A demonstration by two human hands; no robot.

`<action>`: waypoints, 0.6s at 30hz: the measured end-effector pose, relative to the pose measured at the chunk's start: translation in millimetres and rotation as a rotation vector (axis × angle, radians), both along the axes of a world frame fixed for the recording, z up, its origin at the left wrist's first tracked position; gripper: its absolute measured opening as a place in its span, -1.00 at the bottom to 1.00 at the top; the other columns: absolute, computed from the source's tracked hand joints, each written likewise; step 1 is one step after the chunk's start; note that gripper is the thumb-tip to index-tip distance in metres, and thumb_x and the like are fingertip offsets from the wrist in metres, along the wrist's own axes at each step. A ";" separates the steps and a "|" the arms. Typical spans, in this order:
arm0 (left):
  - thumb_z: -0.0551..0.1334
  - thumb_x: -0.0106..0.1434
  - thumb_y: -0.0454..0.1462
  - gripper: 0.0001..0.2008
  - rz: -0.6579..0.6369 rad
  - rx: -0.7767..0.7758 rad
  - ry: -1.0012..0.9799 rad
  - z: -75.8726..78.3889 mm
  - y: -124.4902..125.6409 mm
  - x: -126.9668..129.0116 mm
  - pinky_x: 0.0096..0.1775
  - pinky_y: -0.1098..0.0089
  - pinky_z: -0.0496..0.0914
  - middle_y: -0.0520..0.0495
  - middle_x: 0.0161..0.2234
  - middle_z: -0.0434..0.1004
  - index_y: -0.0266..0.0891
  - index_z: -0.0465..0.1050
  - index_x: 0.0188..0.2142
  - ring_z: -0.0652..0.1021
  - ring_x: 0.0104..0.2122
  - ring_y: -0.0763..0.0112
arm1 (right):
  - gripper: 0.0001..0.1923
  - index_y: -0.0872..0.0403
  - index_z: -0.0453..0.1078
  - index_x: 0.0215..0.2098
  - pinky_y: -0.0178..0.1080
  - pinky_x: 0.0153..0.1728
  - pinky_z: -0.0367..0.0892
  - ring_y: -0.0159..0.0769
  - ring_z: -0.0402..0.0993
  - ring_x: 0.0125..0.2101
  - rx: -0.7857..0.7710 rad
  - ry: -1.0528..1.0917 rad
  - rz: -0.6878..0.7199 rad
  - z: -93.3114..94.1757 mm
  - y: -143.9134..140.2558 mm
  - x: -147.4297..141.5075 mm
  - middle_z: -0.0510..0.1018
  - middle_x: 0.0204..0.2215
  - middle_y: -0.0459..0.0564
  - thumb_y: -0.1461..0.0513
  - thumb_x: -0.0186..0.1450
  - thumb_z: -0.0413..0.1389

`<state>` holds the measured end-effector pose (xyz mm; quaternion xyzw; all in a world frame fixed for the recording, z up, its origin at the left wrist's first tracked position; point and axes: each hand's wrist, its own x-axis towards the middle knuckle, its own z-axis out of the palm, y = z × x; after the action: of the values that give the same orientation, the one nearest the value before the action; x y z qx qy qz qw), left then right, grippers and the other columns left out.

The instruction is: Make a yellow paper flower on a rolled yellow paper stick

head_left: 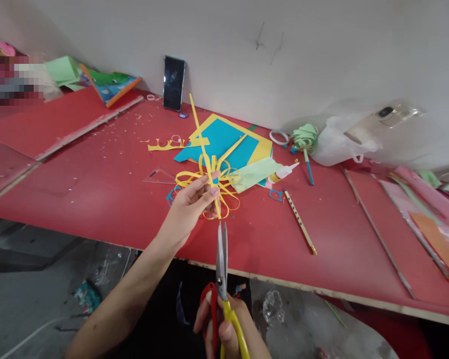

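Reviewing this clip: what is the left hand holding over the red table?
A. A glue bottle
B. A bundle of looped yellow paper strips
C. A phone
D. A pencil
B: the left hand pinches the looped yellow paper strips, while the right hand holds the scissors just below them; the glue bottle, phone and pencil are out of either hand.
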<state>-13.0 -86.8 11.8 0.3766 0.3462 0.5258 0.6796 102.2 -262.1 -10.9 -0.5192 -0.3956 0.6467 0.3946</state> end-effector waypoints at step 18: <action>0.25 0.28 -0.21 -0.54 -0.129 0.215 0.215 4.9 0.5 -14.4 -0.41 0.48 0.46 0.04 -0.43 0.35 -0.15 0.35 0.17 0.47 -0.45 0.51 | -0.30 0.11 0.33 -0.37 -0.40 -0.62 0.20 -0.44 0.26 -0.66 -0.111 -0.040 0.217 5.6 5.3 14.7 0.26 -0.68 -0.14 -0.35 0.19 -0.10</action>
<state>-27.5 -86.3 16.8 0.5226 0.3339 0.4718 0.6268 116.9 -256.9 -5.4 -0.5073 -0.4210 0.6959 0.2849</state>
